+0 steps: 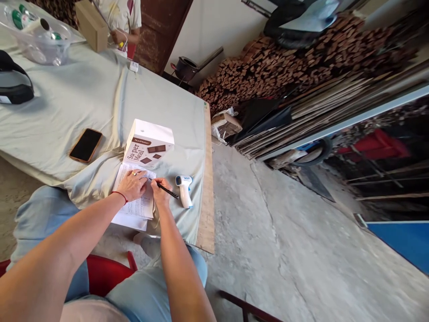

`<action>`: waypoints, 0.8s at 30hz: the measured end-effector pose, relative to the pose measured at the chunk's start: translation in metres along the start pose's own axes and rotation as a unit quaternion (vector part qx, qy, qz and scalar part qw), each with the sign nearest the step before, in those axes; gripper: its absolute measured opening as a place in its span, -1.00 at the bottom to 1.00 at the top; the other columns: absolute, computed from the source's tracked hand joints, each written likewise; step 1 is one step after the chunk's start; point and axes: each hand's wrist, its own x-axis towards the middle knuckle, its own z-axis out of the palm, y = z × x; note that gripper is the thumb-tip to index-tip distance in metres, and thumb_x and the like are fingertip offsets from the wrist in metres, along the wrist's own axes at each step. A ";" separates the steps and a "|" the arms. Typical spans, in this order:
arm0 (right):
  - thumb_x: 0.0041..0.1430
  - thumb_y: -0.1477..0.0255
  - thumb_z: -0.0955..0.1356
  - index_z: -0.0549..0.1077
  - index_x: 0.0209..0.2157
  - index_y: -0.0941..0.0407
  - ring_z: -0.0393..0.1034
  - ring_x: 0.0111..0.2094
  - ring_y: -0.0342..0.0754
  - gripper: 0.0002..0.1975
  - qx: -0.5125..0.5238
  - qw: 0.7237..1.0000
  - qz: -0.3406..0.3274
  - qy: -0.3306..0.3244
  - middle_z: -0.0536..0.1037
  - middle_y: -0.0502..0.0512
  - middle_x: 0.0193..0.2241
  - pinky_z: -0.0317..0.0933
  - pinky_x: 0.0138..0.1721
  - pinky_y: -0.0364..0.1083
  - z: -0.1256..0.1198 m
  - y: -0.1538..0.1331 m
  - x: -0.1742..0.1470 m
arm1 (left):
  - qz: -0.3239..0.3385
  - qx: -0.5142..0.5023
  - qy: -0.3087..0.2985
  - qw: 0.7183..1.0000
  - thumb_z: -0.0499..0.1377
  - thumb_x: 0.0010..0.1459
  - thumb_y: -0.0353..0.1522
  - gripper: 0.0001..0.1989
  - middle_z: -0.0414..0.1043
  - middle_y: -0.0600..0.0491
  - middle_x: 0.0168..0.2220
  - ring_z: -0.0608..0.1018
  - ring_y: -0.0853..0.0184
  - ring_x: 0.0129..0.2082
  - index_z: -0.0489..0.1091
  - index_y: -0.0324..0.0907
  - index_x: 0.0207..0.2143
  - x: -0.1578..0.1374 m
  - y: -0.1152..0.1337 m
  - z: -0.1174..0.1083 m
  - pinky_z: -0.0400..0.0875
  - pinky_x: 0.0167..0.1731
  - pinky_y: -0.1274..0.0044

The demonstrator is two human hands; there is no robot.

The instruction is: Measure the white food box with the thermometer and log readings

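Observation:
Sheets of paper covered in writing (142,206) lie at the table's near edge. My left hand (132,184) rests flat on them, fingers stretched out, with a ring and a red wrist cord. My right hand (161,190) grips a black pen (171,193), its tip end close to the paper beside my left fingers. Just beyond the sheets stands a white box printed "Super Meal" (150,138). To the right of my right hand lies a white and blue handheld thermometer (184,192).
A phone (86,145) lies left of the box on the cloth-covered table (83,94). Farther off are a black strapped device (15,91), a clear basin with bottles (43,51) and a cardboard box (97,33). A person (122,18) stands behind the table. Stacked firewood (268,67) lines the wall.

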 end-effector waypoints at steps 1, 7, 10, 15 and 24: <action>0.12 0.25 0.33 0.46 -0.47 0.07 0.42 -0.47 -0.03 -0.80 -0.004 1.000 -0.002 -0.001 0.57 0.03 -0.55 0.32 -0.36 -0.06 0.000 0.000 0.000 | 0.000 0.001 0.000 1.000 0.12 0.28 -0.43 -0.76 0.41 -0.11 0.24 0.39 0.01 0.23 0.52 -0.21 -0.06 0.000 0.000 0.000 0.31 0.18 0.18; 0.16 0.25 0.33 0.45 -0.47 0.07 0.43 -0.48 -0.02 -0.78 -0.031 0.999 -0.011 -0.006 0.58 0.05 -0.53 0.33 -0.36 -0.05 0.002 0.003 0.001 | -0.001 0.004 0.000 1.000 0.12 0.28 -0.42 -0.76 0.42 -0.09 0.23 0.40 0.02 0.21 0.52 -0.18 -0.07 0.000 0.001 -0.001 0.32 0.17 0.19; 0.17 0.25 0.33 0.45 -0.47 0.07 0.43 -0.47 -0.01 -0.78 -0.040 0.999 -0.015 -0.004 0.57 0.06 -0.53 0.33 -0.35 -0.05 0.002 0.004 0.000 | -0.001 0.005 -0.003 1.000 0.13 0.27 -0.42 -0.76 0.41 -0.09 0.23 0.40 0.02 0.23 0.52 -0.19 -0.06 0.000 0.000 -0.001 0.31 0.18 0.20; 0.16 0.27 0.32 0.45 -0.46 0.07 0.43 -0.48 -0.01 -0.80 -0.049 0.999 -0.020 0.001 0.57 0.05 -0.54 0.32 -0.35 -0.05 0.002 0.003 0.000 | -0.001 0.004 -0.001 1.000 0.13 0.27 -0.43 -0.76 0.41 -0.10 0.23 0.40 0.02 0.23 0.52 -0.20 -0.07 0.000 0.000 0.000 0.32 0.18 0.20; 0.15 0.27 0.31 0.44 -0.45 0.07 0.43 -0.48 0.00 -0.80 -0.058 0.998 -0.017 0.006 0.57 0.06 -0.54 0.31 -0.36 -0.04 0.001 0.005 0.001 | -0.001 0.003 0.007 1.000 0.11 0.29 -0.41 -0.77 0.42 -0.09 0.23 0.41 0.02 0.21 0.52 -0.19 -0.08 0.000 0.000 0.001 0.32 0.17 0.19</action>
